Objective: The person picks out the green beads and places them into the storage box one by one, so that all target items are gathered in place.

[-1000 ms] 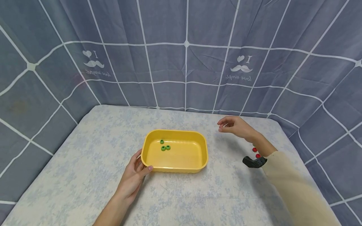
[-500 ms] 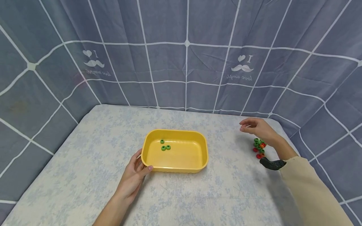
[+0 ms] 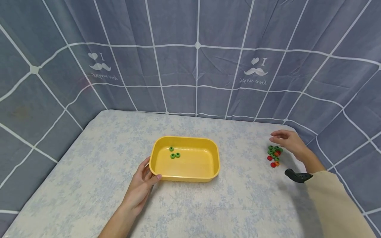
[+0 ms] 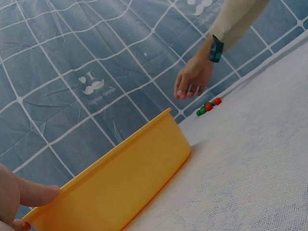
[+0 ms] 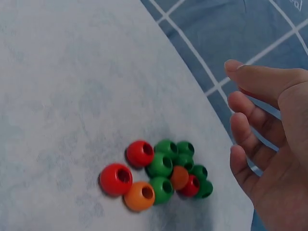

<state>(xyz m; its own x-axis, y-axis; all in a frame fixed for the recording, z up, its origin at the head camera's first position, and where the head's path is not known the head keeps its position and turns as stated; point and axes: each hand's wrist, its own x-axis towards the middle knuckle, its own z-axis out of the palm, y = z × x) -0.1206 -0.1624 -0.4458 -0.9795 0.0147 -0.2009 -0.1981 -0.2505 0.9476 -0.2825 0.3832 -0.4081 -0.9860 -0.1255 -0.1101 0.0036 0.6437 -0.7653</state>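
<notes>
A yellow plastic tray (image 3: 193,165) sits mid-table, and three green beads (image 3: 173,156) lie in its left part. My left hand (image 3: 139,190) grips the tray's near left corner, thumb over the rim. To the right lies a cluster of round holed beads: several green beads (image 5: 160,165), some red beads (image 5: 116,179) and orange beads (image 5: 139,196). Just above and beyond that cluster hovers my right hand (image 3: 288,141), its fingers loosely bent and nothing held between them. In the left wrist view the right hand (image 4: 194,77) hangs over the beads, apart from them.
A pale blue-patterned cloth (image 3: 190,208) covers the table. Grey-blue curtains (image 3: 172,66) with white grid lines stand along the back and both sides. A black band (image 3: 298,176) is on the right wrist beside the cream sleeve.
My right hand has moved to the right, from near the tray to over the bead cluster, which has come into view. The left hand and the tray have stayed in place.
</notes>
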